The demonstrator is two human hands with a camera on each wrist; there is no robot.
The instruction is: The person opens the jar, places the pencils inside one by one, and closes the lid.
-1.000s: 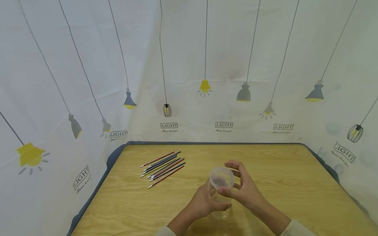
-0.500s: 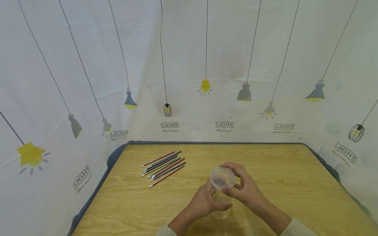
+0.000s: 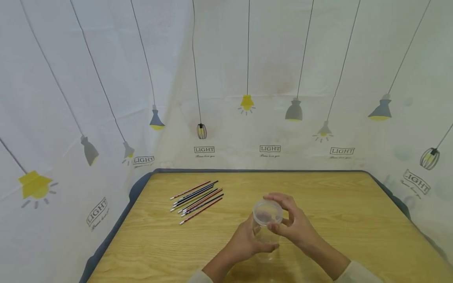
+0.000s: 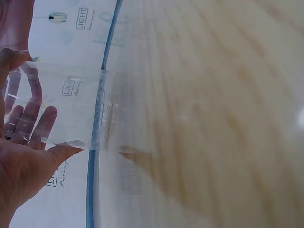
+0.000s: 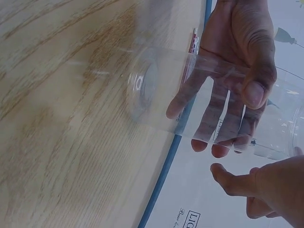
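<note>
A clear plastic jar [image 3: 266, 237] stands upright at the front of the table, a translucent round lid [image 3: 263, 214] on its top. My left hand [image 3: 243, 244] grips the body of the jar from the left, thumb along the near side; in the right wrist view its fingers show through the clear wall. Up at the rim, my right hand [image 3: 301, 225] holds the lid between thumb and fingers, the thumb in front and the index finger on the far edge. The jar's base [image 5: 142, 84] is close over the tabletop.
Several red and dark pencils [image 3: 198, 202] with white eraser ends lie in a loose slanting group, left of the jar. The wooden table [image 3: 329, 196] meets a pale sheet [image 3: 226, 78] printed with hanging lamps at its back and sides.
My right thumb has slid rightward along the near rim while the index finger moved leftward on the far side. The left hand keeps its grip; the pencils lie as before.
</note>
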